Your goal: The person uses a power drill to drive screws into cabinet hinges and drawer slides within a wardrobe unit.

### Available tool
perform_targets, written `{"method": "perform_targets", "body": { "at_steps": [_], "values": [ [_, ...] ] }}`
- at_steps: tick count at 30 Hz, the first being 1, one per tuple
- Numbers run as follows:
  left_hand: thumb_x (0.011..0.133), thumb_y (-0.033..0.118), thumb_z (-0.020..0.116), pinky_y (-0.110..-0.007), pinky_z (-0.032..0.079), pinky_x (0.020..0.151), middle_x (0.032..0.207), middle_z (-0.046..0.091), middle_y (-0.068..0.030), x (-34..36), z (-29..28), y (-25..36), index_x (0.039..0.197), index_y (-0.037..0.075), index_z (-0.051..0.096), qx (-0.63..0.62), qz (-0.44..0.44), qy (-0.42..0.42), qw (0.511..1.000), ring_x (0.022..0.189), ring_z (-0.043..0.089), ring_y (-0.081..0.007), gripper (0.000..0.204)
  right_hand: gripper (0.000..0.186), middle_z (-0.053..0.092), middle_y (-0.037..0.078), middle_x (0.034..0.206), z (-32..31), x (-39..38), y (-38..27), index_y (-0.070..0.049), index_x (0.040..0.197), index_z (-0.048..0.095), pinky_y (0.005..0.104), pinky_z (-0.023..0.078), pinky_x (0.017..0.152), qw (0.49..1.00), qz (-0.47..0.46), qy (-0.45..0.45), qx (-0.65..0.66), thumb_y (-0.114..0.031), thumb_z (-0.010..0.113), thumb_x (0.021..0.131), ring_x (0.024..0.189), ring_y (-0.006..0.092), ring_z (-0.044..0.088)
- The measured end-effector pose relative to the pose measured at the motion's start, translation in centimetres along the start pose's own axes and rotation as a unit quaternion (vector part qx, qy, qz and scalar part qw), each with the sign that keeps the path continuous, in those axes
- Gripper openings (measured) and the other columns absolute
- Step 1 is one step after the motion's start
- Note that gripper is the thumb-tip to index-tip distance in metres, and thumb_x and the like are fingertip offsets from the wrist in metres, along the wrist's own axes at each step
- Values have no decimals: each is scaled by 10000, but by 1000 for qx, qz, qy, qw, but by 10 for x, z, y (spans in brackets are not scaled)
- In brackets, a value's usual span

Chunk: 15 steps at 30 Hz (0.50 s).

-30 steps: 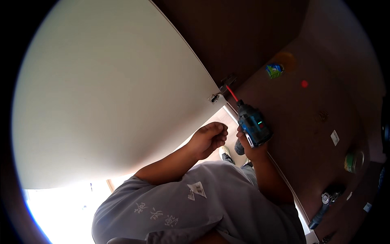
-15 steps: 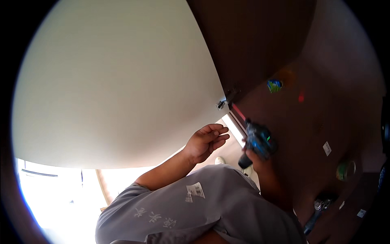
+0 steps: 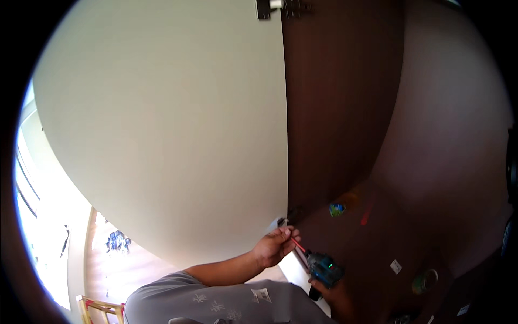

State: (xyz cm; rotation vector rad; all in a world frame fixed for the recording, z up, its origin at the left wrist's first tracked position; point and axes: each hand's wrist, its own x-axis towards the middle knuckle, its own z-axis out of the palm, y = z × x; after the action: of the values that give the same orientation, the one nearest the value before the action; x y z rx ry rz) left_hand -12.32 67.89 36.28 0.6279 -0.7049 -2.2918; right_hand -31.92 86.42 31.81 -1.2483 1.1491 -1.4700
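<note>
My right hand (image 3: 324,291) is wrapped around the grip of a blue-and-black cordless drill (image 3: 324,270) with small green lights. A long red bit (image 3: 299,245) points from it up and left toward my left hand (image 3: 274,248). The fingers of that hand are pinched together by the bit's tip; whatever they hold is hidden. Just above them, a metal hinge (image 3: 282,222) sits at the edge of a large pale door panel (image 3: 162,129), against the dark brown cabinet side (image 3: 340,108).
Another hinge (image 3: 270,7) joins door and cabinet higher up. On the brown cabinet floor lie a blue-green packet (image 3: 337,209), a red object (image 3: 366,216), a white label (image 3: 396,267) and a round green container (image 3: 425,281). A wooden frame (image 3: 102,308) stands at lower left.
The view has tilted upward, bringing the upper hinge into sight. My left hand has closed from loosely curled fingers to a pinch by the bit's tip, and the drill is closer to it.
</note>
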Motion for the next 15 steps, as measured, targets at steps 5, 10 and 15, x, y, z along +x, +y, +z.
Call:
{"method": "perform_targets", "body": {
  "at_steps": [5, 10, 15],
  "values": [
    [1060, 210, 558, -295, 592, 850, 1194, 684, -27, 5, 27, 3, 1231, 129, 592, 54, -20, 44, 997, 1114, 671, -183, 192, 398, 719, 110, 1107, -5, -8, -11, -13, 1157, 680, 397, 517, 966, 994, 75, 66, 52, -153, 813, 809, 1077, 223, 675],
    [1065, 216, 549, -298, 600, 845, 1210, 680, -28, 7, 37, 2, 1243, 131, 585, 68, -34, 28, 997, 1105, 676, -176, 200, 485, 728, 119, 1120, -24, -10, 18, 12, 1254, 633, 357, 552, 922, 997, 24, 51, -49, -43, 788, 797, 1025, 206, 701],
    [1066, 220, 546, -307, 610, 844, 1242, 670, -33, 4, 37, 6, 1305, 138, 567, 22, -20, -17, 999, 1080, 690, -181, 254, 475, 728, 114, 1117, -21, -1, 3, 15, 1256, 633, 351, 576, 848, 994, -27, 42, -99, 10, 760, 799, 971, 178, 709]
  ]
}}
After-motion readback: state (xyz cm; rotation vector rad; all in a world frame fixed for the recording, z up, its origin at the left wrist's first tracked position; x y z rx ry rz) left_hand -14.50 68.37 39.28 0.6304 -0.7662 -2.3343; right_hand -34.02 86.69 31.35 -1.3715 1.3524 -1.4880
